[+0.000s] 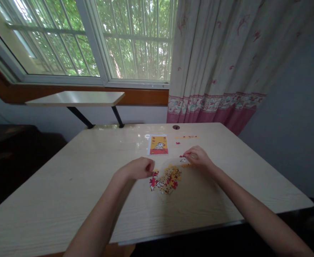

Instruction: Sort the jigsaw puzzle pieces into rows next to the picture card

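A loose pile of jigsaw puzzle pieces (170,178), yellow, red and white, lies on the table (92,185). At its upper left edge is my left hand (139,168), fingers curled in, with a red jigsaw piece (156,173) at the fingertips. My right hand (199,157) pinches a small red jigsaw piece (182,156) to the upper right of the pile. Just below those fingertips lies a white piece (183,160), and yellow pieces (186,165) are close by. Behind the pile lies a picture card (159,144) with a white animal on yellow and red.
Farther back, a row of joined yellow pieces (186,137) lies near a single red piece (177,143). A round cable hole (176,127) is at the table's back edge. A raised shelf (79,98) stands at the back left, below the window; a curtain (213,71) hangs at the right.
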`<state>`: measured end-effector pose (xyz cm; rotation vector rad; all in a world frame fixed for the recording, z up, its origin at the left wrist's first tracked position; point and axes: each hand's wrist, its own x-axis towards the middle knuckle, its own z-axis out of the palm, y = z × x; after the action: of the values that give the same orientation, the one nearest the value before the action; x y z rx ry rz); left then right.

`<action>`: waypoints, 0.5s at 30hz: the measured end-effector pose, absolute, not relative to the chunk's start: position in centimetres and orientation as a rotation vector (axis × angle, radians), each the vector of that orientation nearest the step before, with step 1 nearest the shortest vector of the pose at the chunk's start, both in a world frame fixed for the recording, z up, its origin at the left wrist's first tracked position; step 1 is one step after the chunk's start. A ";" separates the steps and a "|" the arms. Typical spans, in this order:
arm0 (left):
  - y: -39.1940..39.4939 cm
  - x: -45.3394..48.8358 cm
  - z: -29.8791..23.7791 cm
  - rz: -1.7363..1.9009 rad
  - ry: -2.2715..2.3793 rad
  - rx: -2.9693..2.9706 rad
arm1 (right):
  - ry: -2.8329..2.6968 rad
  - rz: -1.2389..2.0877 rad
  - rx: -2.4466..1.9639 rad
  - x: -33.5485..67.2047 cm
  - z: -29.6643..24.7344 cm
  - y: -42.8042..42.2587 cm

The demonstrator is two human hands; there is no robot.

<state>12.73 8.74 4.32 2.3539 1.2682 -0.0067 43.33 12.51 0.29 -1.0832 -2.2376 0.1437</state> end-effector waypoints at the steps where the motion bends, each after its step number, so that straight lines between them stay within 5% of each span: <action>1: 8.6 12.8 4.5 -0.028 1.288 2.347 | -2.227 0.127 -1.053 43.3 0.0 12.2; 15: 8.4 13.9 4.5 0.072 1.184 2.306 | -2.280 0.108 -0.761 41.5 0.9 9.6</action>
<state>13.94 8.37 4.48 2.3057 1.1839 0.0719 41.45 9.64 0.93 -0.7608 -2.2802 0.1085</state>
